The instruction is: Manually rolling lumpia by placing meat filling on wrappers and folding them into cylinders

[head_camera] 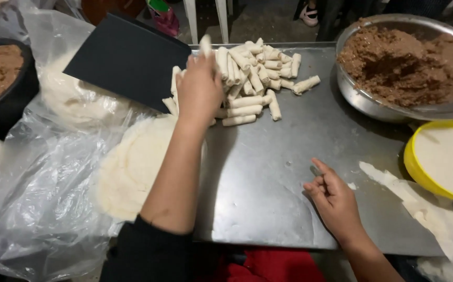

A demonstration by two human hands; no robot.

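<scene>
Head view: left hand (199, 89) grip pinches a roll (205, 46); right hand (333, 198) loosely curled, empty.

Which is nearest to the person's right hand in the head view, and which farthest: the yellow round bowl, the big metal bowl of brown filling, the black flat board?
From right hand:
1. Yellow round bowl, right.
2. Big metal bowl of brown filling, upper right.
3. Black flat board, far upper left.

Lit moderately from above, a little dim toward the top edge and floor. Soft sheen across the steel table (268, 183), brighter glare on the crinkled plastic sheet (43, 198) at left. Faint, diffuse shadow under the left hand (199, 91) and forearm. Slightly soft overall, with mild motion blur on that hand. Noticeable wide-angle bending at the corners, stretching the metal bowl (362, 99).
</scene>
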